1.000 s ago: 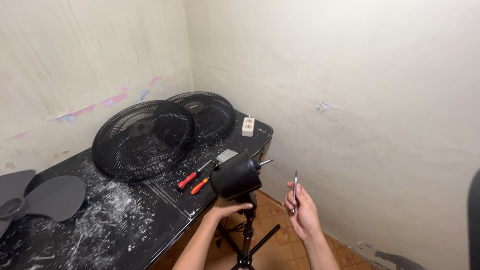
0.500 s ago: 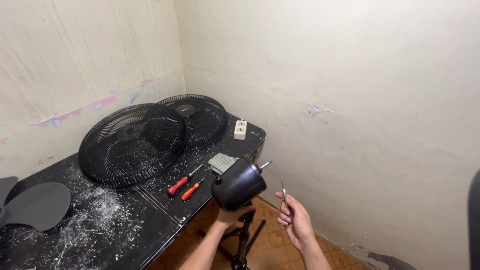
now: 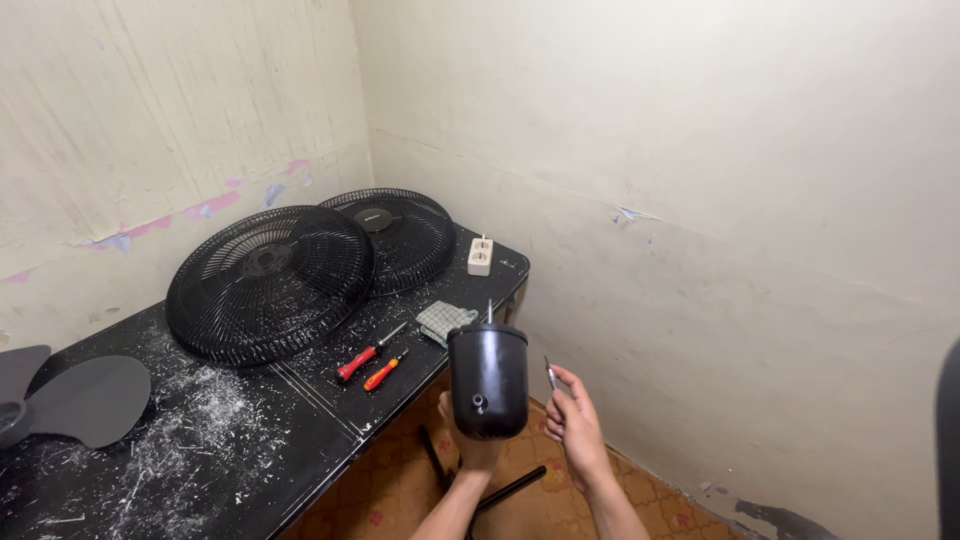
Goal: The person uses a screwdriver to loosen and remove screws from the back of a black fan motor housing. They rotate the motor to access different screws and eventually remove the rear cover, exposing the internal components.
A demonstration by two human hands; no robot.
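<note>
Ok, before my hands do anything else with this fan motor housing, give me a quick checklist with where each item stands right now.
1. Left hand supports the black motor housing from below: ok.
2. Right hand pinches a thin metal tool: ok; its type cannot tell.
3. Tool clear of the housing, a gap between them: ok.
4. Two red-handled screwdrivers lie on the black table, near its front edge: ok.
5. Both fan grilles lean against the wall, apart from the hands: ok.
6. Housing fastened to the stand below: cannot tell.
</note>
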